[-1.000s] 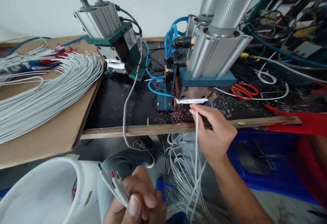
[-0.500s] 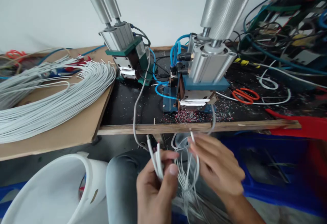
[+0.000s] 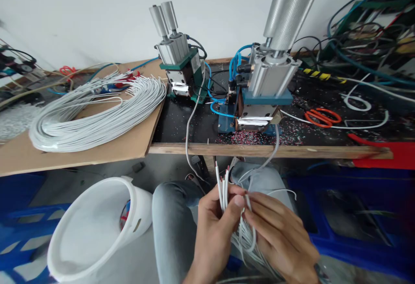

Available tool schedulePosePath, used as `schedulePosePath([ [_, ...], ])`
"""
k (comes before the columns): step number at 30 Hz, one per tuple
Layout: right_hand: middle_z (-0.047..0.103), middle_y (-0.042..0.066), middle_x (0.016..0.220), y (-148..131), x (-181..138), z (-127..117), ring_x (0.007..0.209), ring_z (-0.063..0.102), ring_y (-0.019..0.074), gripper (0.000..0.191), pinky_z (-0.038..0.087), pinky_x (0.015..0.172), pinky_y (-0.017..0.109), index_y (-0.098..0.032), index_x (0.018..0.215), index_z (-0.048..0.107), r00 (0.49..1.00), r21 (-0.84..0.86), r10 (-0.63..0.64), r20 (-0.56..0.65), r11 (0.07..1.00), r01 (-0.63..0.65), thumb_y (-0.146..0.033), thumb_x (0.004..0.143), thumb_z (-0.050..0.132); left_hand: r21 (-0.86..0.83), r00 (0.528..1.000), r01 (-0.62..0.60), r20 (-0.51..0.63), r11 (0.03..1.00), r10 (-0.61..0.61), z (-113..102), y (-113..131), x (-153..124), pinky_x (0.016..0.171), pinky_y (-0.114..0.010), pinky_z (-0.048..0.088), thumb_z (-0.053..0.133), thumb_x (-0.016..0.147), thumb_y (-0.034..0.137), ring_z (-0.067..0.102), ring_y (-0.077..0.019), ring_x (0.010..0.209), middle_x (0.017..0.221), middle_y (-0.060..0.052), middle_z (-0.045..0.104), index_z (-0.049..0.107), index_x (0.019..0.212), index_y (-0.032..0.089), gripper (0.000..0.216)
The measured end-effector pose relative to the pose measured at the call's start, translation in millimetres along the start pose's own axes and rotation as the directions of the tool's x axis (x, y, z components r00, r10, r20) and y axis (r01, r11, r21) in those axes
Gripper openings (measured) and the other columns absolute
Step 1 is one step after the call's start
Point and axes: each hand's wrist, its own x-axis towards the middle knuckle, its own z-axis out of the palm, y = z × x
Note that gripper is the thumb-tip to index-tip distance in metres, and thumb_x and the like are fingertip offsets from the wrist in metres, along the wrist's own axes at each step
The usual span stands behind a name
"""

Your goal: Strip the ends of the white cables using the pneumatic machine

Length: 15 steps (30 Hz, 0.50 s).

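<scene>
Several white cables [image 3: 223,191] stand upright between the thumb and fingers of my left hand [image 3: 212,228], their reddish-brown tips pointing up. Close against it, my right hand [image 3: 282,234] has its fingertips closed on another white cable [image 3: 249,204], whose upper end lies near my left thumb. The right thumb is hidden. Below both hands a loose bundle of the same cables [image 3: 246,237] hangs over the lap, partly covered by the right hand.
Beyond the wooden table edge [image 3: 181,148] stand two pneumatic machines [image 3: 274,76] [image 3: 177,55]. A big coil of white cable [image 3: 97,128] lies on cardboard [image 3: 129,152] at left. Below it is a white bucket [image 3: 142,206]. Orange-handled scissors [image 3: 322,117] lie at right.
The right hand has come left and down against my left hand. The left hand now holds more cable ends. The view has shifted, showing more of the left side.
</scene>
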Motion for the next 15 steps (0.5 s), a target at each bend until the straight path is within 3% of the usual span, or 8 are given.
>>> schedulePosePath([
  [3,0.089,0.003,0.116,23.9,-8.9,-19.6,0.102,0.086,0.0336,0.071,0.077,0.082,0.049,-0.044,0.153,0.061,0.993,-0.240,0.064,-0.098,0.967,-0.086,-0.010,0.091,0.070,-0.073,0.999,-0.025,0.036,0.997,0.027,-3.2,-3.0,-0.8,0.050,-0.022,0.021,0.081,0.095,0.048,0.020,-0.0084,0.052,0.056,0.011,0.033,0.084,0.096,0.020,0.029],
  [4,0.089,0.005,0.113,35.8,-13.2,-27.0,0.099,0.086,0.0346,0.065,0.075,0.083,0.052,-0.044,0.149,0.065,0.969,-0.307,0.125,-0.214,0.933,-0.188,-0.012,0.092,0.071,-0.094,0.999,-0.033,0.036,0.995,0.037,-4.2,-4.3,-1.0,0.049,-0.022,0.021,0.079,0.096,0.046,0.020,-0.0083,0.051,0.056,0.011,0.033,0.083,0.094,0.020,0.026],
  [5,0.088,0.008,0.115,47.9,-17.4,-34.3,0.100,0.086,0.0358,0.058,0.072,0.087,0.054,-0.042,0.146,0.067,0.943,-0.355,0.214,-0.255,0.886,-0.297,-0.016,0.094,0.071,-0.103,0.998,-0.041,0.036,0.994,0.045,-5.1,-5.6,-1.2,0.048,-0.022,0.022,0.079,0.096,0.044,0.020,-0.0080,0.051,0.056,0.011,0.035,0.081,0.091,0.020,0.025],
  [7,0.087,0.014,0.107,65.6,-23.3,-47.2,0.084,0.085,0.0359,0.056,0.069,0.074,0.052,-0.032,0.156,0.058,0.892,-0.447,0.434,-0.127,0.778,-0.442,-0.029,0.100,0.065,-0.075,0.998,-0.055,0.031,0.996,0.058,-5.9,-8.4,-2.1,0.048,-0.021,0.026,0.080,0.096,0.044,0.023,-0.0076,0.050,0.057,0.011,0.037,0.081,0.090,0.021,0.023],
  [9,0.085,0.013,0.093,65.8,-22.0,-55.5,0.065,0.080,0.0332,0.062,0.063,0.061,0.047,-0.027,0.162,0.049,0.808,-0.488,0.584,-0.082,0.683,-0.543,-0.039,0.102,0.059,-0.016,0.997,-0.067,0.033,0.998,0.068,-4.4,-10.6,-3.8,0.048,-0.020,0.031,0.080,0.096,0.045,0.029,-0.0077,0.049,0.056,0.010,0.038,0.082,0.092,0.022,0.024],
  [10,0.084,0.013,0.095,58.1,-17.7,-57.3,0.066,0.079,0.0318,0.059,0.062,0.062,0.046,-0.027,0.160,0.052,0.780,-0.454,0.615,-0.119,0.665,-0.593,-0.041,0.103,0.058,0.020,0.997,-0.072,0.044,0.997,0.071,-2.7,-11.3,-5.1,0.049,-0.021,0.034,0.080,0.096,0.047,0.033,-0.0079,0.048,0.057,0.010,0.039,0.083,0.092,0.022,0.025],
  [12,0.083,0.010,0.104,31.4,-1.9,-55.4,0.082,0.081,0.0280,0.041,0.065,0.076,0.043,-0.033,0.141,0.069,0.776,-0.207,0.615,-0.141,0.748,-0.630,-0.045,0.102,0.061,0.101,0.993,-0.089,0.087,0.991,0.081,2.4,-11.9,-8.3,0.051,-0.022,0.039,0.081,0.095,0.048,0.045,-0.0087,0.051,0.064,0.006,0.050,0.085,0.091,0.023,0.026],
  [15,0.082,0.009,0.114,-11.3,29.7,-42.3,0.091,0.080,0.0241,0.026,0.066,0.077,0.035,-0.033,0.119,0.079,0.790,0.204,0.612,0.041,0.768,-0.606,-0.046,0.101,0.066,0.175,0.982,-0.113,0.171,0.978,0.083,10.2,-12.3,-13.5,0.055,-0.024,0.046,0.083,0.092,0.049,0.055,-0.0110,0.058,0.082,0.000,0.063,0.087,0.088,0.022,0.028],
])
